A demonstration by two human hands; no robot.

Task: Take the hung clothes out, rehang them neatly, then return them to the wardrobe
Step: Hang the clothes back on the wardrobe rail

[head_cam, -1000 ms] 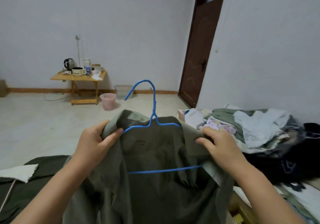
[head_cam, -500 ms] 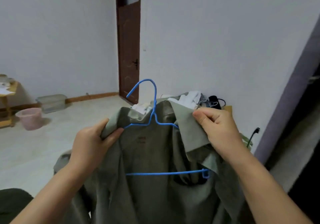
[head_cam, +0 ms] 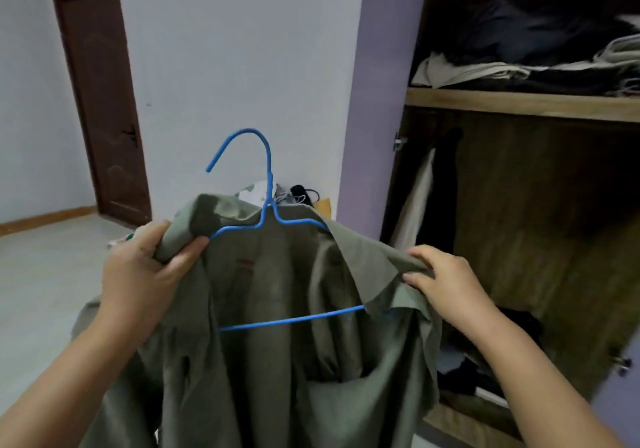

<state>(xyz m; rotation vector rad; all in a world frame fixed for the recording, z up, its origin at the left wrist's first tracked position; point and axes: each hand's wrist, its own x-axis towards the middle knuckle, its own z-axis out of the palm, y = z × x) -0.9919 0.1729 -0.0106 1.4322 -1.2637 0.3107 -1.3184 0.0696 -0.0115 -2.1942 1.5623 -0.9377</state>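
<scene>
Head view: both hands, left and right, grip shirt on hanger; return step, next hook into wardrobe.

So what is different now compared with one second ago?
The person has turned right: the table and bucket are out of view, and the open wardrobe now fills the right side. The right hand has slid outward along the shirt toward the shoulder. Unchanged: the left hand grips the collar, and the shirt hangs on the blue hanger.
</scene>
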